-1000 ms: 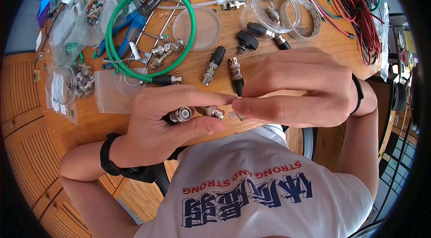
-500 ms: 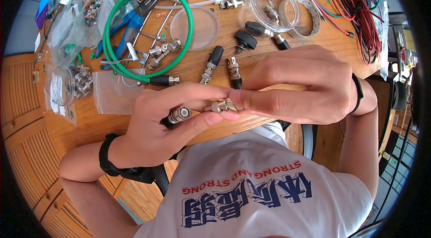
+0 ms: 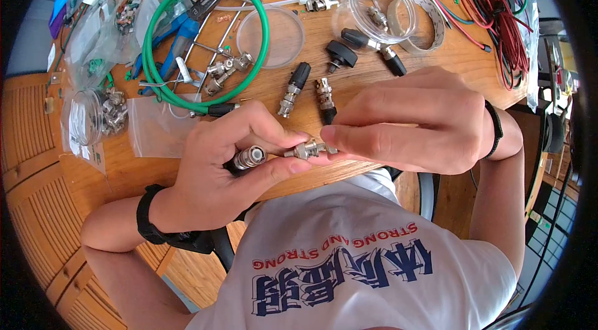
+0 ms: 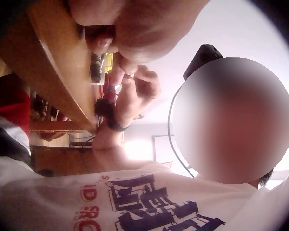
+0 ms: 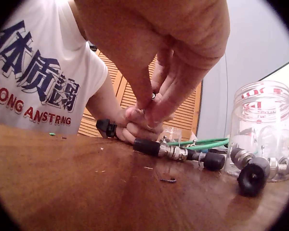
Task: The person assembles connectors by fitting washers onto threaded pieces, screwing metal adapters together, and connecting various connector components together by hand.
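Between its thumb and index finger, my left hand (image 3: pixel 212 152) pinches a silver metal BNC connector (image 3: pixel 304 150) just over the table's near edge. A second BNC connector (image 3: pixel 251 157) is tucked in the same palm, its round open end facing up. My right hand (image 3: pixel 417 124) pinches the right end of the first connector, and its fingertips hide most of what they hold. Behind the fingers lie two BNC connectors with black boots, one upright in view (image 3: pixel 325 96) near the right fingertips, the other (image 3: pixel 293 90) to its left. In the right wrist view the two hands' fingertips (image 5: pixel 147 108) meet above the table.
A green cable loop (image 3: pixel 265 37) lies over blue-handled pliers (image 3: pixel 180 43) and metal tees. Beyond the hands are a clear lid (image 3: pixel 274 37), a black knob-like part (image 3: pixel 341 56), and a clear jar (image 3: pixel 398 34) with connectors. Red and black wires (image 3: pixel 501 43) bundle at far right.
The small metal piece at the right fingertips, apart from the left hand's connector a second ago, now meets it end to end. My left index finger has bent down onto the connector.
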`<state>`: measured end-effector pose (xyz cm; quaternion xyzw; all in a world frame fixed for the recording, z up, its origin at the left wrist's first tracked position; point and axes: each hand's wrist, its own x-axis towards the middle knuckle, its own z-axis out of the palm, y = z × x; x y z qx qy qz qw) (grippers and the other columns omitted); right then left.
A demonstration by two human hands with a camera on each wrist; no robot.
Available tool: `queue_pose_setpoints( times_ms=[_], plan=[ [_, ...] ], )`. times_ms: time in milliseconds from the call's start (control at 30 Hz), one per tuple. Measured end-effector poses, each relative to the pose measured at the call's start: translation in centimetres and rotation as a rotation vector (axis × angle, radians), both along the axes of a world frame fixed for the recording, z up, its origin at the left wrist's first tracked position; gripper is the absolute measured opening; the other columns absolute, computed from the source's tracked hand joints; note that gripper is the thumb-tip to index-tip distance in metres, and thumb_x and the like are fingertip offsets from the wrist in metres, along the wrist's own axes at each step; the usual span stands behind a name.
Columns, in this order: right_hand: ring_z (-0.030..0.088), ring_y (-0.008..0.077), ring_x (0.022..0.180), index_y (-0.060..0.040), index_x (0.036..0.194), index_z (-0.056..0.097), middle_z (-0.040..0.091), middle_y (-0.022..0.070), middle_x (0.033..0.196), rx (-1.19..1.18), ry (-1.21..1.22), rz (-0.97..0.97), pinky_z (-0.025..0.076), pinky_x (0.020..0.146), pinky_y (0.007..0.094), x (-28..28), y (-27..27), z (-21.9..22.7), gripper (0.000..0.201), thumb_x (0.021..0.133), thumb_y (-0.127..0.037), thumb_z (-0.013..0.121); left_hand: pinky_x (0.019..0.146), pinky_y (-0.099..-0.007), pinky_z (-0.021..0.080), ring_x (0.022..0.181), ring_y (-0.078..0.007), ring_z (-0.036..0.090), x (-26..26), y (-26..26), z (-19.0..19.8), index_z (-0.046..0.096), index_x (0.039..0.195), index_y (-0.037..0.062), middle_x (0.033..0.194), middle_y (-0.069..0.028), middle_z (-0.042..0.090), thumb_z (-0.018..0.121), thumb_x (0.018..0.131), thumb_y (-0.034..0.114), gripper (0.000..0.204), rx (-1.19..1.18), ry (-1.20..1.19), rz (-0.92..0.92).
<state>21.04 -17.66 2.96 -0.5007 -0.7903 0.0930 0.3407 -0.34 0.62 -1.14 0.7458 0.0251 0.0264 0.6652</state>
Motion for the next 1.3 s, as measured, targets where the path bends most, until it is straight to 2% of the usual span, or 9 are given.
queue_pose_setpoints(
  times_ms=[267,367,433,667,1000,1100,1167,1200,1300],
  plan=[
    [0.075,0.0247,0.073,0.0066,0.099,0.073,0.075,0.0156,0.088,-0.067,0.034,-0.025,0.058,0.057,0.0307,0.1,-0.1,0.9,0.022,0.082,-0.004,0.084,0.085,-0.0235,0.051,0.102,-0.0098,0.068,0.1,-0.6,0.5,0.061,0.115,-0.0025,0.113,-0.0085,0.070,0.072,0.095,-0.004,0.023,-0.052,-0.030,0.065],
    [0.078,0.0263,0.081,0.0069,0.103,0.070,0.077,0.0187,0.091,-0.168,0.311,-0.103,0.060,0.069,0.0313,0.0,0.2,1.5,0.021,0.087,-0.002,0.081,0.082,-0.0238,0.048,0.089,-0.0092,0.064,0.3,-0.7,-0.5,0.059,0.118,-0.0011,0.103,-0.0040,0.064,0.073,0.093,-0.001,0.028,-0.108,-0.068,0.077],
    [0.079,0.0269,0.091,0.0070,0.108,0.064,0.078,0.0223,0.097,-0.295,0.709,-0.088,0.061,0.080,0.0330,-0.1,0.3,1.0,0.021,0.092,0.001,0.075,0.086,-0.0249,0.049,0.098,-0.0108,0.066,0.2,-0.5,0.0,0.057,0.120,-0.0013,0.108,-0.0068,0.067,0.071,0.095,-0.002,0.028,-0.086,-0.057,0.058],
    [0.073,0.0381,0.110,0.0080,0.119,0.045,0.073,0.0321,0.109,-0.572,1.052,-0.044,0.063,0.091,0.0437,-0.3,0.3,2.1,0.019,0.104,0.002,0.055,0.088,-0.0241,0.049,0.107,-0.0112,0.068,0.5,-0.1,1.1,0.055,0.122,-0.0008,0.113,-0.0084,0.068,0.069,0.099,0.002,0.028,0.098,0.025,-0.003],
    [0.067,0.0458,0.120,0.0070,0.121,0.043,0.068,0.0269,0.107,-0.476,1.061,0.040,0.062,0.095,0.0477,-0.3,0.1,1.2,0.022,0.102,0.007,0.053,0.091,-0.0258,0.049,0.110,-0.0125,0.068,0.6,-0.7,0.7,0.054,0.123,-0.0007,0.109,-0.0072,0.068,0.067,0.100,0.002,0.027,0.033,0.056,0.038],
    [0.074,0.0385,0.107,0.0055,0.118,0.049,0.065,0.0224,0.101,-0.364,0.840,-0.016,0.063,0.087,0.0415,0.3,0.3,2.1,0.023,0.099,0.002,0.061,0.082,-0.0238,0.051,0.100,-0.0107,0.070,0.5,-1.1,-0.2,0.054,0.122,-0.0005,0.097,-0.0051,0.069,0.065,0.101,0.002,0.024,-0.230,-0.039,0.071],
    [0.074,0.0268,0.085,0.0037,0.113,0.054,0.066,0.0174,0.094,-0.153,0.455,-0.156,0.060,0.074,0.0348,1.0,0.0,3.0,0.025,0.097,-0.009,0.068,0.068,-0.0264,0.048,0.065,-0.0103,0.059,0.3,-1.0,1.2,0.058,0.107,-0.0035,0.090,-0.0056,0.061,0.058,0.106,0.010,0.014,-0.267,0.134,0.037],
    [0.067,0.0206,0.073,0.0028,0.109,0.057,0.065,0.0149,0.094,-0.085,0.497,-0.235,0.054,0.068,0.0327,0.8,0.0,2.7,0.027,0.097,-0.019,0.069,0.068,-0.0264,0.048,0.065,-0.0103,0.059,0.2,-0.6,1.5,0.058,0.107,-0.0035,0.090,-0.0056,0.061,0.058,0.106,0.010,0.014,-0.268,0.136,0.038],
    [0.065,0.0211,0.088,0.0042,0.115,0.059,0.064,0.0141,0.103,0.007,0.258,-0.304,0.052,0.078,0.0334,2.6,-0.1,3.1,0.026,0.097,-0.013,0.066,0.059,-0.0242,0.042,0.061,-0.0065,0.053,0.0,0.4,1.9,0.058,0.108,-0.0036,0.083,-0.0031,0.058,0.054,0.108,0.016,0.020,-0.157,0.288,-0.118]
  ],
)
